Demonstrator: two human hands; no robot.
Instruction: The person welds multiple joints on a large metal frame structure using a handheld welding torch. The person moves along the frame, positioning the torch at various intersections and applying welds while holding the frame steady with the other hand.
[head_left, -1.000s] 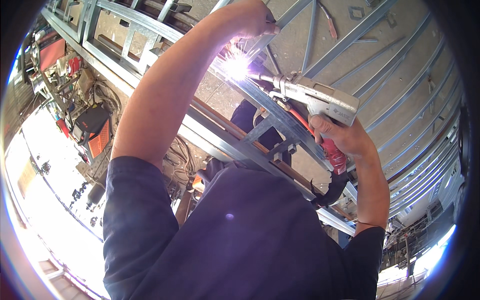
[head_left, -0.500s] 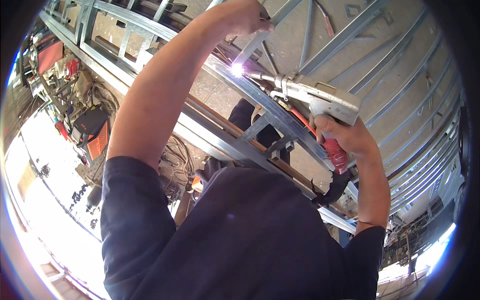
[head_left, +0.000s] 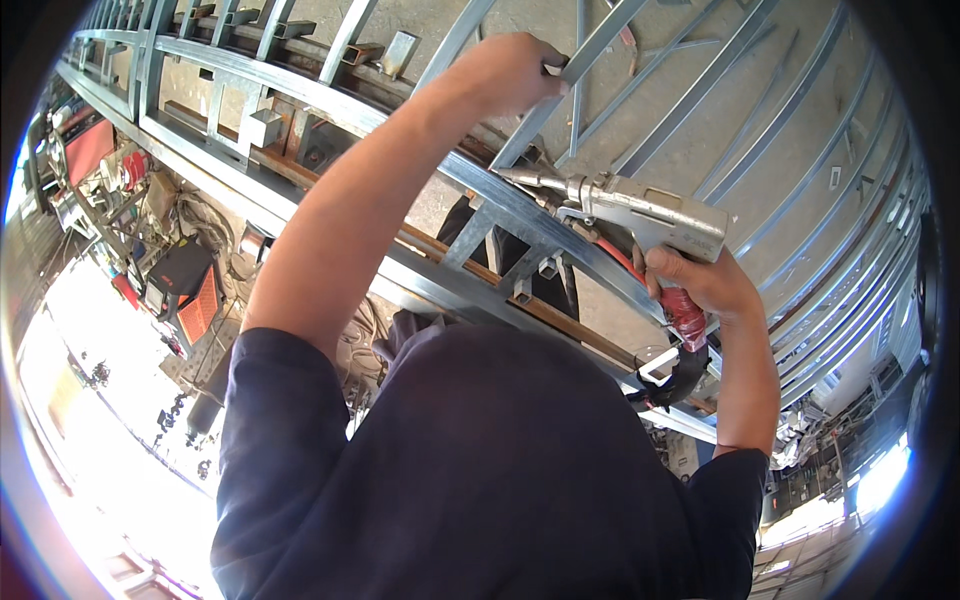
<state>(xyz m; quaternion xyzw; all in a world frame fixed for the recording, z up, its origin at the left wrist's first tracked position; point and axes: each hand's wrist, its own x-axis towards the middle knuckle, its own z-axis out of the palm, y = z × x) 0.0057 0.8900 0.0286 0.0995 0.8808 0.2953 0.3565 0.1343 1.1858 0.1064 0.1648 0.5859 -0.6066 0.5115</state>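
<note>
My right hand (head_left: 700, 280) is wrapped round the grip of a pale welding gun (head_left: 655, 215) with red tape round its lower end. The gun's nozzle points left, at the spot where a slanting flat metal bar (head_left: 604, 40) meets a long galvanized steel rail (head_left: 480, 180). No arc glows there. Higher up, my left hand (head_left: 518, 75) is closed on the edge of that bar, its fingertips partly hidden. A red hose runs below the gun beside the rail.
More galvanized bars (head_left: 700, 85) run side by side across the concrete floor to the right. Brown steel beams lie under the frame. At left stand a black and orange machine (head_left: 185, 275) and coiled cables (head_left: 205, 215). A dark cable hangs below the gun.
The bright welding arc at the nozzle has gone out. My left hand has shifted slightly right and down; the gun sits a little lower and further right. The whole view has shifted somewhat.
</note>
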